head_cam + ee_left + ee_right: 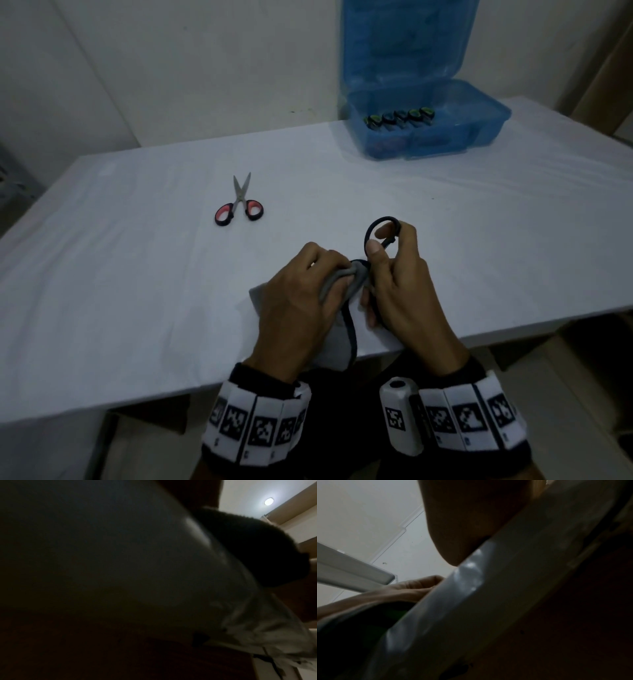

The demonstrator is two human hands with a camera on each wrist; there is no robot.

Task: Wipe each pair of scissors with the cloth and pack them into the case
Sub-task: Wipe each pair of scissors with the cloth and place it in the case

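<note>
1. Two hands work close together at the near edge of the white tabletop [137, 274], right in front of the person.
2. Left hand [294, 301] has its fingers curled round a bunched grey cloth [342, 277], pressing the wad against the dark-handled scissors [380, 233]; a flat part of the cloth trails over the near edge below the hand.
3. Right hand [400, 284] grips those scissors, thumb and forefinger pinched at the base of the black finger loop, which sticks up above the knuckles. The blades are hidden under the cloth and fingers.
4. Out toward the middle of the tabletop, well apart from the hands, a second pair of scissors with black-and-pink handles [240, 202] lies flat, blades slightly parted and pointing to the far edge.
5. Over at the far right corner sits the translucent blue plastic case [479, 116], lid standing upright against the wall; a row of dark, green-accented scissor handles [399, 118] shows inside it.
6. Both wrist views are dark and mostly blocked, little to read there.
</note>
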